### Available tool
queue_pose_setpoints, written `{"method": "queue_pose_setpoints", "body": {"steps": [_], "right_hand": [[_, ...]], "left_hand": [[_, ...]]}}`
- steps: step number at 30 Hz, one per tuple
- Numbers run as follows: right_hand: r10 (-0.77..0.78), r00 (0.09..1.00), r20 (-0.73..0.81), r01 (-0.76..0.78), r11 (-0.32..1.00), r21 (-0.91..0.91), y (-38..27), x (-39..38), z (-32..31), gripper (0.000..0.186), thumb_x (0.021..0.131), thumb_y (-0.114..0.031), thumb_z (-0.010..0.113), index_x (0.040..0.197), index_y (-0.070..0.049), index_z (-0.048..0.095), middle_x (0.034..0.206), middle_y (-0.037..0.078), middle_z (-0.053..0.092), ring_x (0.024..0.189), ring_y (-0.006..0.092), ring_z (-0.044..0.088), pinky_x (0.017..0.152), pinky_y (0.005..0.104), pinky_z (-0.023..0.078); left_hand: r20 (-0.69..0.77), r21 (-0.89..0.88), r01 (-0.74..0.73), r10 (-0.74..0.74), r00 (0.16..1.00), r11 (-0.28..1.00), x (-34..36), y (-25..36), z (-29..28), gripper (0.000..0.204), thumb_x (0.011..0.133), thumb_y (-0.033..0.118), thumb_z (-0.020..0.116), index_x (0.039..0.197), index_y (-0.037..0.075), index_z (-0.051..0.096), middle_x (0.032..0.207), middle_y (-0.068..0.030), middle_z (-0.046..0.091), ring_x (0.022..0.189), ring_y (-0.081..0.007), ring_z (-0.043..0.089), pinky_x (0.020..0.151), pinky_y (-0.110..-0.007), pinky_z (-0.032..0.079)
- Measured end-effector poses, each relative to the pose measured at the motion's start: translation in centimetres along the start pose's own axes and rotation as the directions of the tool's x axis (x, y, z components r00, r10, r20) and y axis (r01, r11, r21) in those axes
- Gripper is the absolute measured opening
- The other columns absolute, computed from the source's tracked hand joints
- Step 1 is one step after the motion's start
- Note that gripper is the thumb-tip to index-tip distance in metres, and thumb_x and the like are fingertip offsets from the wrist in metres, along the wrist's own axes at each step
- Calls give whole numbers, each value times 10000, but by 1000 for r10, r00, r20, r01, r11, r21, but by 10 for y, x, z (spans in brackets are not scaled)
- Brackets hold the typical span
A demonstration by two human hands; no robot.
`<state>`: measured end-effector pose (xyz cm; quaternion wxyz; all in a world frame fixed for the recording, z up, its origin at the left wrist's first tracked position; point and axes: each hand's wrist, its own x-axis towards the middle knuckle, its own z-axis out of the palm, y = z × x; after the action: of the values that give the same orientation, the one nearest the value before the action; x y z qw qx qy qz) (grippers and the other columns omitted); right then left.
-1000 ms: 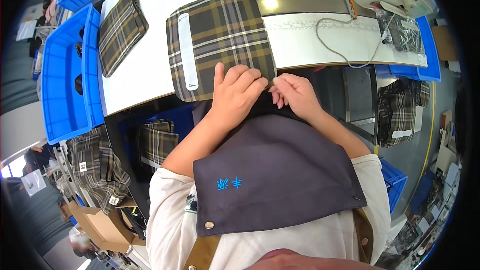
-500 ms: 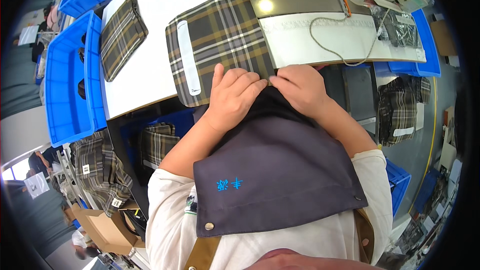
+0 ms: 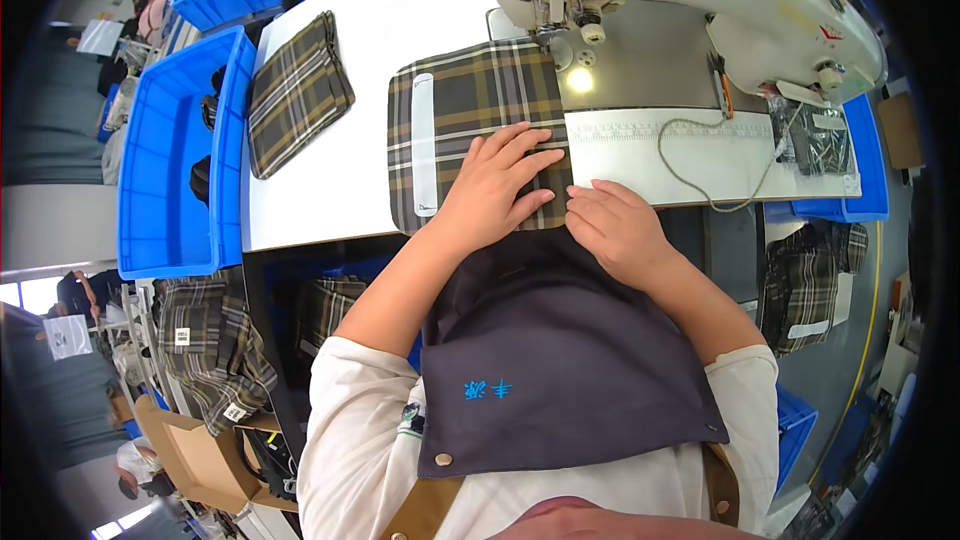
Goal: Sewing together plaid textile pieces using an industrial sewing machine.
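Note:
A plaid fabric panel [image 3: 480, 100] in brown, black and white lies flat on the white table, its far right corner at the needle area of a sewing machine [image 3: 690, 0]. A white paper strip [image 3: 424, 145] lies along its left side. My left hand [image 3: 497, 180] rests on the panel's near right part, fingers stretched out and spread. Just off the panel's right edge, my right hand [image 3: 612, 225] hovers by the table's front edge, fingers loosely extended with nothing visible in them.
Folded plaid pieces [image 3: 300, 95] lie on the table's left, beside a blue bin [image 3: 165, 160]. Orange-handled snips [image 3: 720, 85], a grey cord [image 3: 690, 185] and a plastic-wrapped packet [image 3: 815, 140] are at right. More plaid cloth [image 3: 205, 335] hangs below left.
My left hand has gone from curled fingers at the panel's near edge to lying spread on it. My right hand has let go of the corner and opened. The view has shifted, showing more machine.

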<state>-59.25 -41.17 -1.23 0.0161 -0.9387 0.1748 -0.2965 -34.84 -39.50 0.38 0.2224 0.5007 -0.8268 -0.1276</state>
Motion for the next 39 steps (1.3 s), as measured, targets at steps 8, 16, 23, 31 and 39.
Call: {"method": "queue_pose_setpoints", "body": {"steps": [8,16,23,31,39], "right_hand": [[43,999,9,-43,998,40,22,16,6,153,833,-118,640,971,-55,662,1039,80,691,1106,245,695,1009,409,524],[48,999,-19,-46,995,90,42,35,6,121,795,-66,647,912,-48,624,965,83,673,1035,264,701,926,406,551],[-14,999,41,10,995,99,68,45,13,121,794,-73,657,910,-49,632,963,89,675,1018,271,699,886,412,557],[-63,995,78,61,998,26,91,59,20,81,817,-92,654,871,-54,608,946,93,666,982,271,696,869,403,554],[-8,1000,-28,7,1000,-14,99,67,25,121,825,-70,658,941,-33,660,1008,112,678,1023,281,683,898,416,552]], "left_hand": [[-17,-34,8,-9,1000,999,20,-18,-2,464,912,226,755,1355,139,651,1494,-63,558,1439,-320,448,1123,-466,380],[-32,-34,2,-3,999,999,39,-37,-3,422,908,216,764,1303,112,656,1480,-63,576,1439,-322,455,1124,-456,382],[-56,-43,18,-20,998,999,55,-51,-3,403,911,198,766,1282,98,646,1469,-70,591,1443,-325,461,1128,-458,382],[-76,-46,15,-19,997,999,76,-68,-5,368,917,185,760,1252,91,639,1465,-81,598,1442,-333,466,1138,-460,385],[-97,-39,33,-37,995,999,95,-88,-6,351,920,205,761,1225,77,644,1401,-112,623,1399,-340,495,1137,-451,385]]}}
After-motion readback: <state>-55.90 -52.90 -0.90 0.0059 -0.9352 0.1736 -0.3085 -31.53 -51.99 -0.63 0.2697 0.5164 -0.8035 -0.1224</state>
